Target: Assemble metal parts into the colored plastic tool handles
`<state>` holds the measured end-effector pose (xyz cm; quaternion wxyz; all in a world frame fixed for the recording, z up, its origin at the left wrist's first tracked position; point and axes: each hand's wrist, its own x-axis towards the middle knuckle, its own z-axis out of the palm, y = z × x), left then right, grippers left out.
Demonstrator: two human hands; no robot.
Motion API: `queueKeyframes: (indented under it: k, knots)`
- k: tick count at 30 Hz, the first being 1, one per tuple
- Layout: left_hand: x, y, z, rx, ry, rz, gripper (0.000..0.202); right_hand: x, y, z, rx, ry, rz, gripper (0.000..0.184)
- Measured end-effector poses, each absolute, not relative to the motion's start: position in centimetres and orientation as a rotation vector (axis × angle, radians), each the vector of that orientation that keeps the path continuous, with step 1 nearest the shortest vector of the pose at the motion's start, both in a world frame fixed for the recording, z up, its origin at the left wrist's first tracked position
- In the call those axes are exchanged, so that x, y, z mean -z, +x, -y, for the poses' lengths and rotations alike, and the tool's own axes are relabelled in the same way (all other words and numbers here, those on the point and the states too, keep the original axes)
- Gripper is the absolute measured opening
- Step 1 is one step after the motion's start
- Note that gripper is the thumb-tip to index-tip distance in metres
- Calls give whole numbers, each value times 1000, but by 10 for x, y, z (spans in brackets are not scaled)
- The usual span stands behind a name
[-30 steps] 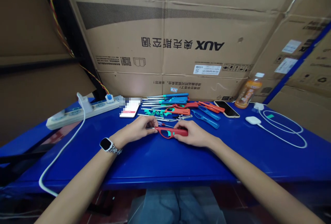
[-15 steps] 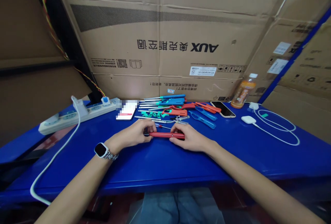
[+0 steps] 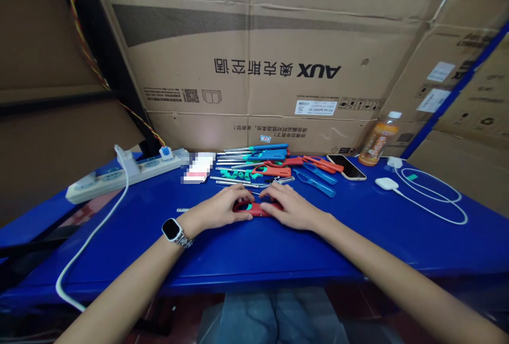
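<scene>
A red long-nosed lighter [image 3: 259,210] lies flat, broad side up, low over the blue table. Its metal tube [image 3: 183,210] pokes out beyond my left wrist, and a bit of green shows at the trigger opening. My left hand [image 3: 221,207] is closed around the trigger end. With thumb and fingers, my right hand [image 3: 295,209] grips the handle end, hiding part of it. Just past my fingers are metal tubes [image 3: 230,182], small green parts [image 3: 234,173], a red-and-green lighter [image 3: 274,171], stacked blue lighters [image 3: 270,155] and blue shell halves [image 3: 316,181].
Red shells [image 3: 324,163] lie near a phone [image 3: 350,168] at the back right. A drink bottle [image 3: 377,141] and a white charger [image 3: 385,184] with looped cable stand farther right. A power strip [image 3: 137,174] runs along the left; a cardboard wall [image 3: 246,79] closes the back.
The red lighter has rolled from its narrow edge to its broad side, and its metal tube now shows on the left. My right hand has slid slightly over it. The view has shifted a little.
</scene>
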<state>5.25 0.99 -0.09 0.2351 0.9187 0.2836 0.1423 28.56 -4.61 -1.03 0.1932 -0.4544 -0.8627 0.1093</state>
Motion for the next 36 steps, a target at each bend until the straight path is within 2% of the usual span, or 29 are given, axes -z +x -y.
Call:
queueKeyframes:
  k: [5,10,14,20,25,32,36]
  knots:
    - [1,49,-11,-363,2512,-824,35,4,285,18,-209,-1409,2302,19]
    - [-2,46,-12,-368,2536,-840,38,-3,270,-7,-310,-1484,2391,19]
    - [-4,45,-12,-385,2566,-819,43,-5,260,-20,-457,-1443,2427,4]
    - [-6,45,-12,-376,2575,-818,36,-14,272,-28,-789,-1329,2085,4]
    - [-5,47,-12,-459,2566,-811,40,-17,296,-16,-934,-1267,1688,16]
    - [-10,82,-7,-504,2660,-710,36,-9,322,8,-874,-1188,1590,8]
    - [-16,117,-14,-424,2705,-614,25,-8,336,17,-716,-1218,1570,5]
